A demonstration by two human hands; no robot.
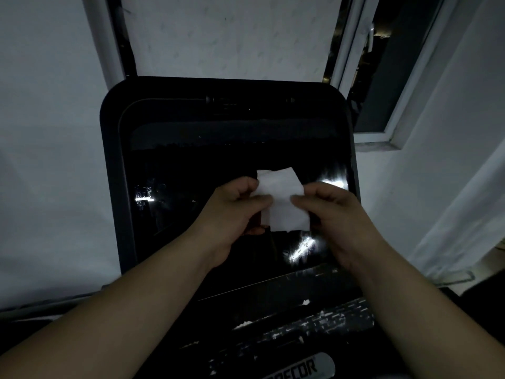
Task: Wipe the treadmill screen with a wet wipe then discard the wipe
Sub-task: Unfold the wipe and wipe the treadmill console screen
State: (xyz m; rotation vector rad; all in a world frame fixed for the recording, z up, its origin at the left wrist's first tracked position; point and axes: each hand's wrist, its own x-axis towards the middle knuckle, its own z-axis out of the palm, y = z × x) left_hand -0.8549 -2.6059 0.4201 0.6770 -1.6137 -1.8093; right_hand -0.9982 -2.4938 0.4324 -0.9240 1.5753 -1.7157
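Note:
The treadmill screen [196,170] is a large dark glass panel in a black rounded frame, filling the middle of the head view. A white wet wipe [282,198], partly folded, is held in front of the lower middle of the screen. My left hand [232,212] pinches its left edge between thumb and fingers. My right hand [333,212] pinches its right edge. Whether the wipe touches the glass I cannot tell. Bright glare spots show on the glass left and right of the hands.
Below the screen runs the black treadmill console [287,329] with worn white marks and a silver brand badge [297,367]. White walls stand left and right. An open window with a white frame [382,77] is at the upper right, behind the screen. The scene is dim.

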